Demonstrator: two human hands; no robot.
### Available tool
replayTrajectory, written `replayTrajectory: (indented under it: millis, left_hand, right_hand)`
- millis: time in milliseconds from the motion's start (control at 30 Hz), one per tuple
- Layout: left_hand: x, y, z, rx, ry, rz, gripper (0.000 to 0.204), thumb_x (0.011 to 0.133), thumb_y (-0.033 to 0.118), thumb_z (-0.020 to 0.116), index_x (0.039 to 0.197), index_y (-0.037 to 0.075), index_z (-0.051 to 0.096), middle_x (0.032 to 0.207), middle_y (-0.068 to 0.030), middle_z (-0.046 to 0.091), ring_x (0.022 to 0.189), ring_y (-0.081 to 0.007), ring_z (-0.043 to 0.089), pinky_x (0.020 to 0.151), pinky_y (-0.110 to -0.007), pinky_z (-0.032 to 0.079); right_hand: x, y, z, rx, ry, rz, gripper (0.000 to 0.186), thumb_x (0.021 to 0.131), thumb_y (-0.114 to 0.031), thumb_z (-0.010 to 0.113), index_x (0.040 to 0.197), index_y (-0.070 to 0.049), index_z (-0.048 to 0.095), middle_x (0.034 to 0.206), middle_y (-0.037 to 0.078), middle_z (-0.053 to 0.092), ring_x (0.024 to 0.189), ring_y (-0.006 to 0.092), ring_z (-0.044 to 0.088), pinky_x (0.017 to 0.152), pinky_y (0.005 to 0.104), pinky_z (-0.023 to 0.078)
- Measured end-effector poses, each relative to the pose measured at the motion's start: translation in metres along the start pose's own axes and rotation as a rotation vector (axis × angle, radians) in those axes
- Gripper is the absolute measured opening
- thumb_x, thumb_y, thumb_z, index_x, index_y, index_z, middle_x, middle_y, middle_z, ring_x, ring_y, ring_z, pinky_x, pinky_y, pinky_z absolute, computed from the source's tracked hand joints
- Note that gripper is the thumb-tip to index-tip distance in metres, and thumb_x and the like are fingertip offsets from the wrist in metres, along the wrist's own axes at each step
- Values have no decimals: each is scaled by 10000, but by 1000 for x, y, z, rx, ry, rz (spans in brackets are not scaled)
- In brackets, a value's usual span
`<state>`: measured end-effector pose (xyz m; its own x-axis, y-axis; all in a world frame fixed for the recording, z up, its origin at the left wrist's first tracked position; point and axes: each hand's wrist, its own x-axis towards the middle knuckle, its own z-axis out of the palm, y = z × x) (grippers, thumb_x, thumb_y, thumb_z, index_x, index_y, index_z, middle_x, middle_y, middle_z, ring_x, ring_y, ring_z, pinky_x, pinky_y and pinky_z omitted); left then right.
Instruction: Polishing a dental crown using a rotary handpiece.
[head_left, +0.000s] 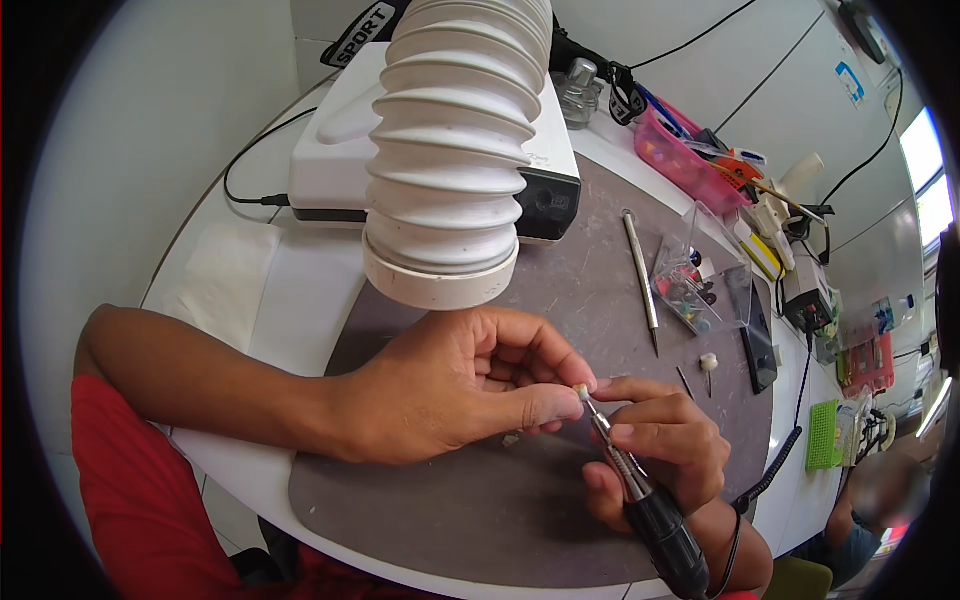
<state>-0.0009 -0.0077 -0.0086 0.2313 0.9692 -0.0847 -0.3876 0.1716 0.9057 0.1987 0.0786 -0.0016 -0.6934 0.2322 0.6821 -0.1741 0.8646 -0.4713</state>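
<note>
- Our L hand [435,392] pinches tiny whitish pc [582,391]; prob. light, stiff, brittle, best held by sides.
- Our R hand [680,442] grips handpiece [655,525]; prob. heavier.

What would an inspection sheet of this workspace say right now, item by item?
Surface: grey-brown mat, lightly scuffed, on a white table.
Job's things: small pale piece; black-and-silver handpiece, its tip at the piece.
Clutter: pointed metal tool, clear box of small items, pink basket of tools.
Hands: left hand pinches the piece; right hand holds the handpiece.
Cables: coiled black cable at right; thin black cord into the white machine.
Surroundings: white ribbed hose overhead; another person, far right.
</note>
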Motion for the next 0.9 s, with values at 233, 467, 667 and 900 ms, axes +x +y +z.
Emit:
replayTrajectory:
  millis: [233, 467, 667, 900]
  left_hand:
    - [1, -1, 0, 26, 12, 18, 192, 876, 56, 628, 1050, -10, 581, 966, -81, 637, 874, -97, 606, 796, -239, 511]
    - [0, -1, 1, 46, 14, 18, 200, 875, 50, 626, 1063, -3, 582, 979, -67, 622, 895, -91, 598, 811, -239, 506]
    - [0, -1, 0, 39, 4, 25, 197, 875, 52, 626, 1060, -1, 581, 994, -64, 615, 902, -83, 592, 819, -232, 502]
    - [0, 0, 0, 43, 13, 17, 192, 874, 49, 626, 1052, -4, 578, 994, -62, 610, 904, -80, 588, 824, -228, 498]
  right_hand:
    - [-3, 5, 2, -2, 69, -4, 304, 670, -53, 768, 883, 7, 559, 705, 132, 628, 748, 329, 688, 614, 336, 559]
    - [-2, 4, 2, -2, 54, -10, 298, 670, -54, 769, 874, 2, 560, 700, 125, 628, 756, 329, 689, 607, 332, 557]
    - [0, 2, 2, -4, 16, -31, 303, 663, -58, 777, 872, 0, 566, 703, 121, 630, 759, 325, 690, 600, 327, 555]
    - [0, 3, 3, -10, 32, -22, 310, 660, -63, 783, 879, 4, 574, 705, 119, 630, 751, 326, 690, 594, 324, 555]
